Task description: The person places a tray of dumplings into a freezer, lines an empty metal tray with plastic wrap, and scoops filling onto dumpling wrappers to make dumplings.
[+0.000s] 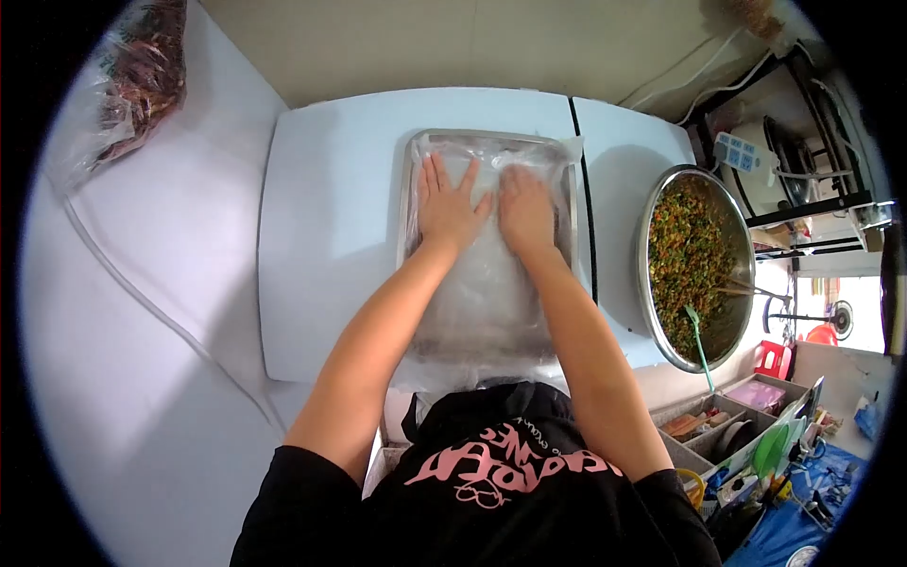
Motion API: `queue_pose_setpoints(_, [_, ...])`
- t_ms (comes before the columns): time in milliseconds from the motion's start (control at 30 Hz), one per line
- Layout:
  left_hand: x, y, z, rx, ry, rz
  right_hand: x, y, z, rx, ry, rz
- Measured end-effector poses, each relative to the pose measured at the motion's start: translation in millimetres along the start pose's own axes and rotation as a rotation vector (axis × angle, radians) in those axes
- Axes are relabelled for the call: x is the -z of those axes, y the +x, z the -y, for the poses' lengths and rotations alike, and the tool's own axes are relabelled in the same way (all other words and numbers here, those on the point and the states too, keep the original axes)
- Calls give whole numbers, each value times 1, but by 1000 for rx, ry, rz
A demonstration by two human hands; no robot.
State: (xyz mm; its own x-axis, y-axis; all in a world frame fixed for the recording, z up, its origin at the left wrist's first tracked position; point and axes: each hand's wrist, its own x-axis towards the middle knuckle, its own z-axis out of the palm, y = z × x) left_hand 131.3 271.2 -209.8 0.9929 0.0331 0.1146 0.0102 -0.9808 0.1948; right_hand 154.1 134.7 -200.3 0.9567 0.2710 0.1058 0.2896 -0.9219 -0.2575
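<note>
A rectangular metal tray (pixel 409 203) lies in front of me, lined with a clear plastic sheet (pixel 487 293) whose edges reach past the rim. My left hand (pixel 452 210) rests flat on the sheet near the tray's far left part, fingers spread. Beside it, my right hand (pixel 525 206) also presses on the sheet; its fingers point away from me and look slightly blurred. Neither hand holds anything.
A large metal bowl (pixel 746 260) of chopped green and orange mixture stands at the right, with a green-handled utensil (pixel 699 340) in it. A power strip (pixel 746 153) hangs behind it. A bag of dark red contents (pixel 146 85) sits at upper left, above a white cable (pixel 161 317).
</note>
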Motion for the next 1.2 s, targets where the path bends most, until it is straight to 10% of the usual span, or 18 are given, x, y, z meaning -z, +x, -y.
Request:
queue_pose_setpoints(267, [-1,0,-1,-18,-36,-40,20,19,-7,235,-172,-149])
queue_pose_setpoints(467, [0,-1,-2,-4,-55,-36,13,19,2,-47,-212,-289])
queue_pose_setpoints(567, [-7,-2,-1,-3,6,-40,-3,14,7,491,-134,-78])
queue_pose_setpoints(867, [-1,-4,-6,-5,17,-27,-3,-10,-9,-28,-23,-168])
queue_pose_setpoints(1200, [-5,-3,-5,-5,-39,-57,10,-36,-11,-133,-45,-130])
